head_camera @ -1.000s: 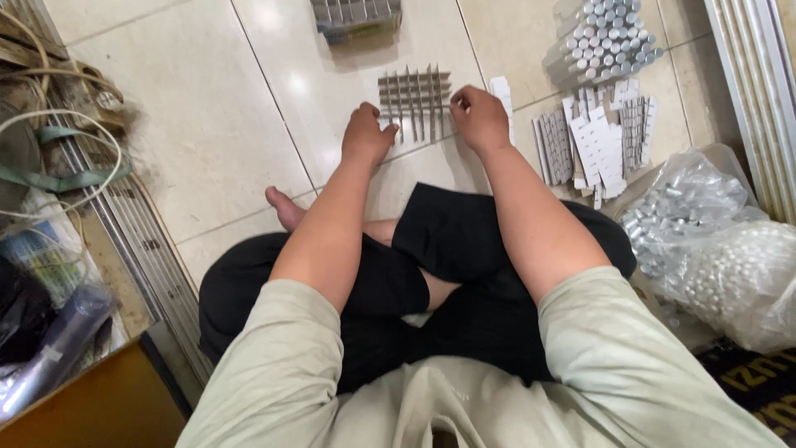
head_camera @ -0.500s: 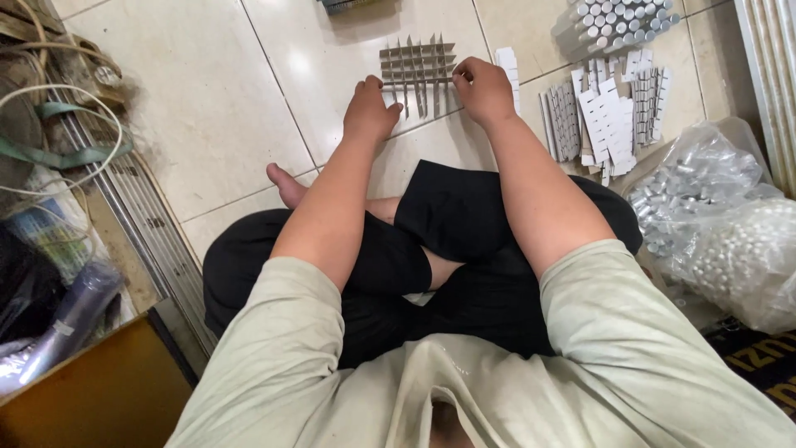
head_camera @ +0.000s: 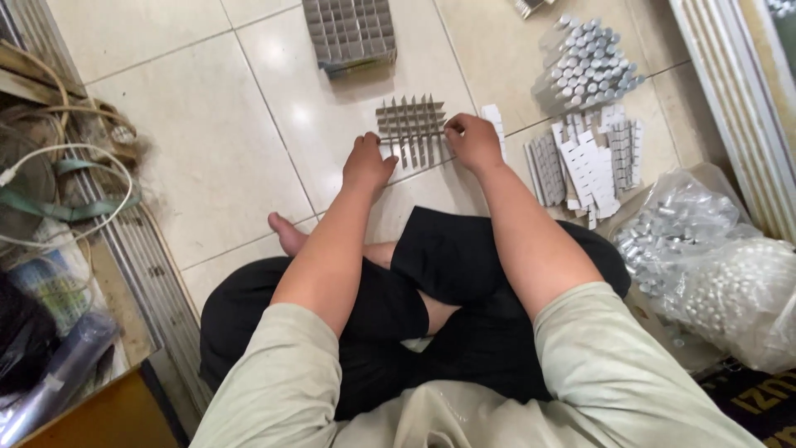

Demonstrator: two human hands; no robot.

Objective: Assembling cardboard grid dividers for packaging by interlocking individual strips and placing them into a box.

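Both hands grip the same small cardboard divider grid (head_camera: 411, 126), which lies flat on the tiled floor (head_camera: 207, 166) in the upper middle of the frame. At its left edge the left hand (head_camera: 367, 163) rests with fingers curled onto the grid's lower left corner; at its right edge the right hand (head_camera: 473, 141) pinches the slats between thumb and fingertips. Neither hand is free.

Compared with a second ago and half a second ago, the hands and grid hold the same arrangement; only the view has shifted, so a second, deeper divider block (head_camera: 348, 31) now shows fully above the grid. As a judgement, the work on this grid is mid-step rather than finished, since both hands have not let go.

Farther right lie loose white cardboard strips (head_camera: 590, 162), a cluster of small silver-capped vials (head_camera: 590, 60) above them, and clear plastic bags (head_camera: 713, 274) of more vials at the right edge.
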